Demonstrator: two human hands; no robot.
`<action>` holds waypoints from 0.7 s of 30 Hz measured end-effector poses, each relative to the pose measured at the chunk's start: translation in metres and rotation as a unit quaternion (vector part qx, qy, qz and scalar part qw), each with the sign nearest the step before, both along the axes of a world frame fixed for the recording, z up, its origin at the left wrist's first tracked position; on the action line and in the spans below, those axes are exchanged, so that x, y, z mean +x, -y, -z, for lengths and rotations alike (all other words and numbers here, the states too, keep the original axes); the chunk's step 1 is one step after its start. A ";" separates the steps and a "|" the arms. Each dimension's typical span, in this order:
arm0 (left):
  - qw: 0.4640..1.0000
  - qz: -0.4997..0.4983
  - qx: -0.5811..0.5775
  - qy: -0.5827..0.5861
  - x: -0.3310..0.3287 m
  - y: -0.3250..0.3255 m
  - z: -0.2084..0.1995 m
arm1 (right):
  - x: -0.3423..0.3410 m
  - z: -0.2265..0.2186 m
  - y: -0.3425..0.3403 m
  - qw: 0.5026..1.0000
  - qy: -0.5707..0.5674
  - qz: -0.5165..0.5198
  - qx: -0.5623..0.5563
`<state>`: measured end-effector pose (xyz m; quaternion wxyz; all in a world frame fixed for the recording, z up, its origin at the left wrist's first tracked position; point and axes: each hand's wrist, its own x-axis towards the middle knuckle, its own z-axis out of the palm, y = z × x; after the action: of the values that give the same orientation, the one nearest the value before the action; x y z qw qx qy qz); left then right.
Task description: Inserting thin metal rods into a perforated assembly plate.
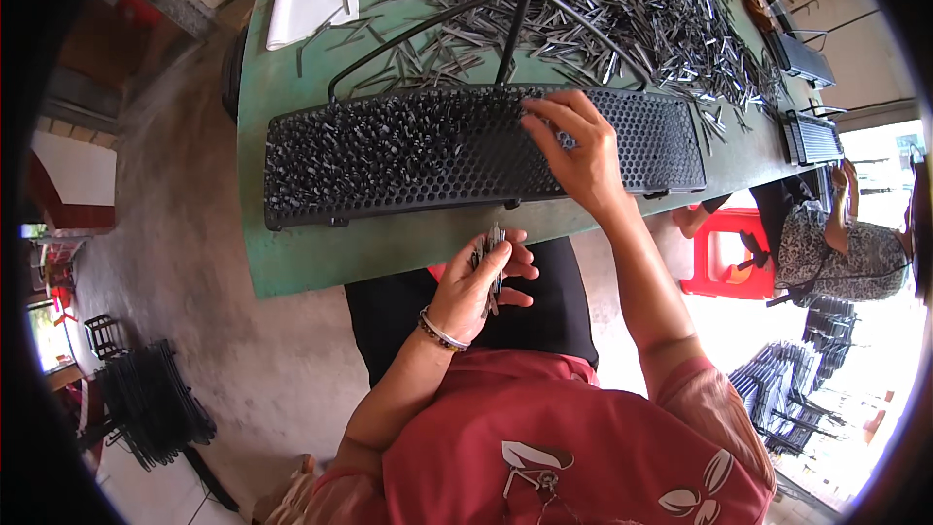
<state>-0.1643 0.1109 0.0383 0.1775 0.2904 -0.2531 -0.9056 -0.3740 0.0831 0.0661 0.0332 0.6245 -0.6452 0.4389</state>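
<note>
A long black panel (583, 146), pierced all over with round holes, lies across the table in front of me. Its left half is densely filled with short dark strips (360, 151), while holes at its right end show bare. My left hand (481, 277), below the panel's front edge, grips a small bundle of thin dark strips (496, 245). Over the panel's middle, at the border of the filled part, is my right hand (580, 148). Its thumb and fingers are bent toward each other; what they hold, if anything, is too small to make out.
Loose strips (641, 10) are heaped across the back of the green table (301, 267). A black metal frame (510, 29) rises behind the panel. A white pad (316, 5) lies far left. At right, another person sits by a red stool (719, 253); black racks (155, 403) stand at left.
</note>
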 end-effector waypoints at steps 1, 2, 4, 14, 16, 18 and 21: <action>1.000 -0.010 -0.027 -0.003 0.002 0.001 0.000 | 0.007 -0.009 -0.009 0.993 0.071 -0.060 0.071; 0.998 -0.017 -0.056 -0.009 0.003 0.003 -0.002 | 0.012 -0.014 -0.017 0.973 0.139 -0.118 0.140; 0.998 -0.025 -0.050 -0.019 0.001 0.004 -0.007 | 0.024 -0.022 -0.032 0.936 0.183 -0.208 0.217; 0.996 0.015 -0.092 -0.007 0.002 0.005 -0.011 | 0.028 -0.009 -0.046 0.808 0.475 -0.188 0.294; 0.997 0.010 -0.070 -0.011 0.002 0.006 -0.006 | 0.024 -0.013 -0.040 0.815 0.481 -0.171 0.275; 0.998 -0.003 -0.069 -0.006 0.002 0.005 -0.003 | 0.019 -0.017 -0.032 0.865 0.435 -0.108 0.226; 0.999 -0.020 -0.043 0.001 0.003 0.006 -0.001 | 0.011 -0.017 -0.011 0.902 0.394 -0.069 0.161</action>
<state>-0.1618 0.1046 0.0397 0.2074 0.2882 -0.2864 -0.8899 -0.3630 0.0943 0.0832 -0.3552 0.4407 -0.6228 0.5401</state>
